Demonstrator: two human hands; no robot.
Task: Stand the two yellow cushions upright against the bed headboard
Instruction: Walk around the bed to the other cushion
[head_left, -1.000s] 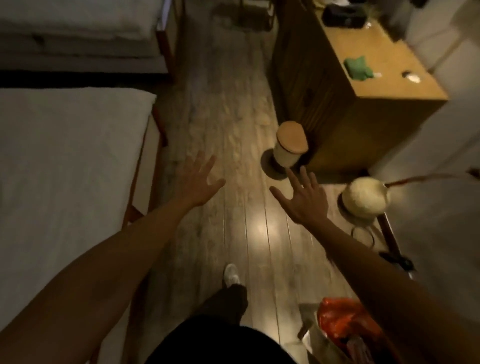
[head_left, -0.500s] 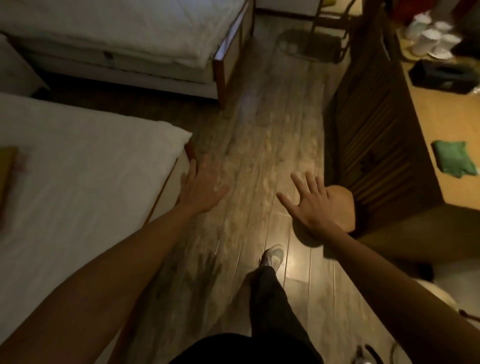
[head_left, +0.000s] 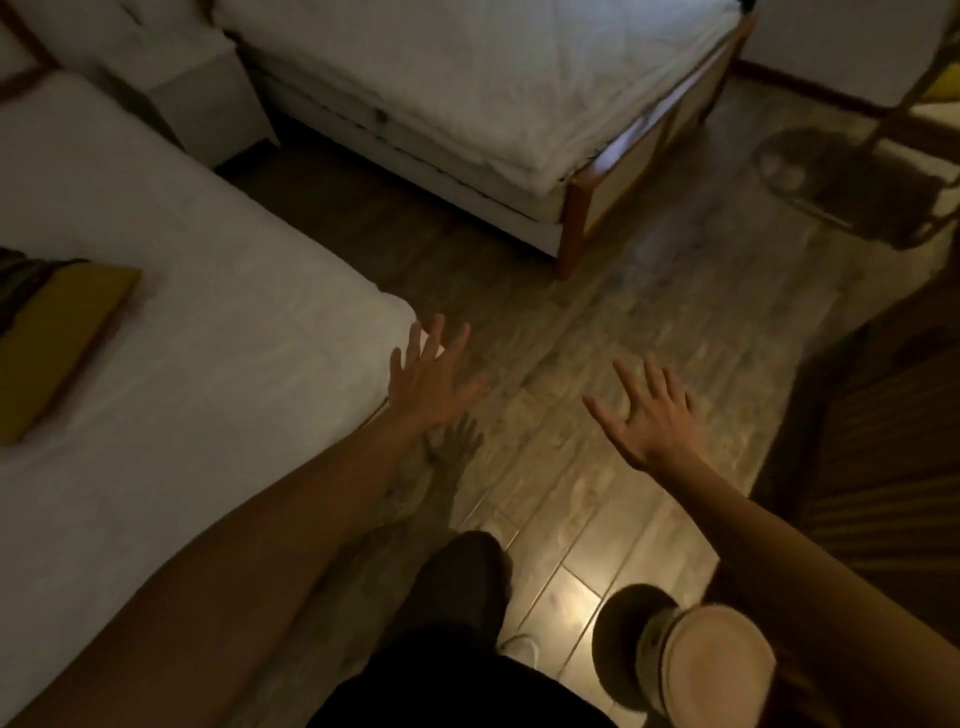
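Note:
One yellow cushion lies flat on the white near bed at the far left, partly cut off by the frame edge, with something dark above it. No second cushion and no headboard can be made out. My left hand hovers with spread fingers just past the near bed's foot corner, holding nothing. My right hand is stretched out over the wooden floor, fingers apart and empty. Both hands are well to the right of the cushion.
A second white bed with a wooden frame stands across the aisle, and a white nightstand sits between the beds. A small bin with a wooden lid stands at the bottom right beside a dark slatted cabinet.
The view has swung left and up. The near bed, yellow cushion and far bed have come further into view, while the bin and desk slid away right. Both hands stay open.

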